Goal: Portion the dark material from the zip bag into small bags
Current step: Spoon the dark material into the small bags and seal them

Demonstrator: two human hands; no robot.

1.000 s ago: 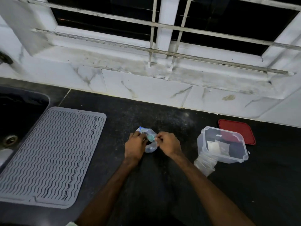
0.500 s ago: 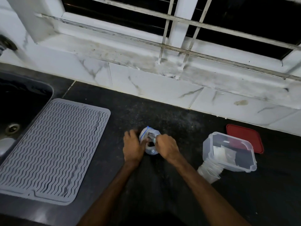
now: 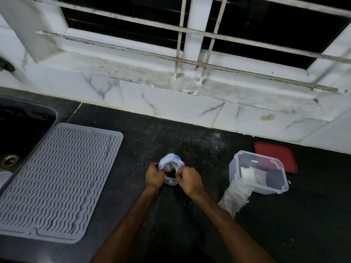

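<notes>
Left of my fingers lies the drying mat (image 3: 57, 183). My left hand (image 3: 154, 174) pinches the left lip of the zip bag (image 3: 171, 162), fingers curled; my right hand (image 3: 190, 180) pinches the right lip. I judge this opposed grip spreads the mouth for access. The bag sits between my fingertips on the counter (image 3: 190, 141): clear, crumpled, blue-striped at the seal, dark material (image 3: 171, 174) showing inside. Right of my fingers, a clear container (image 3: 235, 170) and crinkled plastic, probably the small bags (image 3: 234, 198), lie near.

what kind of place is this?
Most likely a home kitchen: a dark stone counter with a sink set into it, a grey ribbed drying mat beside the sink, and a clear food container next to a red lid.
</notes>
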